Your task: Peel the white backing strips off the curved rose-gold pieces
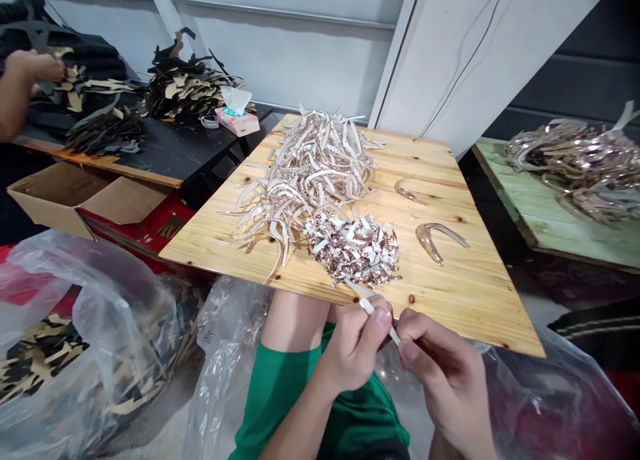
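Note:
My left hand [353, 343] and my right hand [440, 373] pinch a thin white strip [373, 307] at the near edge of a pine board [450, 300]. The strip seems to be peeling apart between my fingertips. Just beyond my hands lies a heap of shredded, coppery-white scraps [353, 250]. A larger pile of pale curved strips [305, 173] fills the board's far half. To the right, a translucent curved strip [435, 240] and a smaller one [407, 192] lie apart from the heaps.
At far left, a co-worker's hand [35, 67] works among black-and-tan scraps [187, 80] on a dark table, beside a tissue box [237, 117]. Below sit a cardboard box [65, 197] and plastic bags [90, 327]. A green board [500, 180] holds shiny strips [575, 163].

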`<action>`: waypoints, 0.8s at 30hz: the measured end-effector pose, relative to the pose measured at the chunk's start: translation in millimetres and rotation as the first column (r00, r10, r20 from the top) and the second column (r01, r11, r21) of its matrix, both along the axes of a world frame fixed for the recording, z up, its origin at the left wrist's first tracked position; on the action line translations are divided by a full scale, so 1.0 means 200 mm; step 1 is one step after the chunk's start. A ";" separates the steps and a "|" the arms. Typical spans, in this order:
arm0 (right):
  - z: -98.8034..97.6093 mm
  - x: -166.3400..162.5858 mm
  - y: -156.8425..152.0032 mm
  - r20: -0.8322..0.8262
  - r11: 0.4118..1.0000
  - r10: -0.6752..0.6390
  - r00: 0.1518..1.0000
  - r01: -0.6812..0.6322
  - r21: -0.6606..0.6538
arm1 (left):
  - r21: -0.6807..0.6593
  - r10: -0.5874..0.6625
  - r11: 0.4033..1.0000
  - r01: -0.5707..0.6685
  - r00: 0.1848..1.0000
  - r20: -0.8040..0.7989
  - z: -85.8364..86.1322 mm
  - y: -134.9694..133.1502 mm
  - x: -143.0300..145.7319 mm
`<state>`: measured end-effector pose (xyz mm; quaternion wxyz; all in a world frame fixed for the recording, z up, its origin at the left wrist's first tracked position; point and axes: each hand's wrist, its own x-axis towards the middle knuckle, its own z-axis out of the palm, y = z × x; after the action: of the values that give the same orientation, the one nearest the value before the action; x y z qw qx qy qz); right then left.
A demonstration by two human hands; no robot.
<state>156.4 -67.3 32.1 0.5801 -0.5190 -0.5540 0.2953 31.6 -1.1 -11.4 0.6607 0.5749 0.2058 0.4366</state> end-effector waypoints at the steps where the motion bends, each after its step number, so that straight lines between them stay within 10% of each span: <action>1: 0.00 0.00 0.00 0.003 1.000 0.027 1.000 -0.027 0.004 | -0.059 0.000 0.998 0.002 0.999 0.036 0.00 -0.01 0.01; 17: -0.02 0.01 -0.03 -0.073 0.993 0.116 0.991 -0.114 0.033 | -0.435 0.124 0.896 0.093 0.886 0.446 0.07 -0.06 0.11; 24: -0.05 -0.01 -0.03 -0.139 0.978 0.195 0.971 -0.182 0.097 | -0.645 0.234 0.735 0.210 0.814 0.532 0.13 -0.08 0.11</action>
<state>155.2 -73.1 23.0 0.6102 -0.4159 -0.5682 0.3632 52.7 -17.0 15.1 0.8503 0.1308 0.1422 0.4895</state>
